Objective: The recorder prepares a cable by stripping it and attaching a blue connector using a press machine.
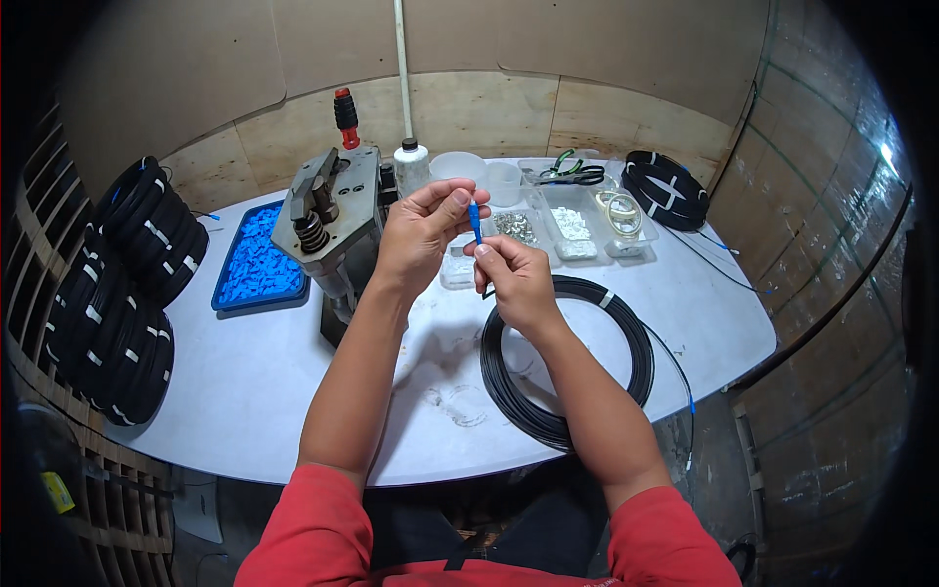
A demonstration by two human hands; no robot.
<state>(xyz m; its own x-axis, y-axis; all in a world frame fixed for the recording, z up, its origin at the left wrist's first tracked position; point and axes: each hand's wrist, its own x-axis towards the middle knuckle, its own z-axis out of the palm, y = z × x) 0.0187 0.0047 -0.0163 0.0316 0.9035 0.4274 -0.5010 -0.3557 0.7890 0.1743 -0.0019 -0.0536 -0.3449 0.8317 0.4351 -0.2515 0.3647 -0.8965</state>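
Held up over the middle of the table is a small blue fibre-optic connector (475, 221), with a pale tip at its upper end. My left hand (430, 223) pinches its upper part between thumb and fingers. Lower down, my right hand (516, 282) grips the connector's thin tail end, where the black cable joins. Below my right forearm a coil of black cable (499, 377) lies flat on the table, bound with white tape. From its right side a loose end with another blue connector (693, 406) hangs over the table edge.
A metal press (333, 215) stands left of my hands, beside a blue tray (262, 305) of small blue parts. Clear boxes (575, 249) with small parts, a white bottle (411, 166) and green-handled pliers (562, 161) sit behind. Black cable coils (108, 333) are stacked left; another coil (665, 191) lies far right.
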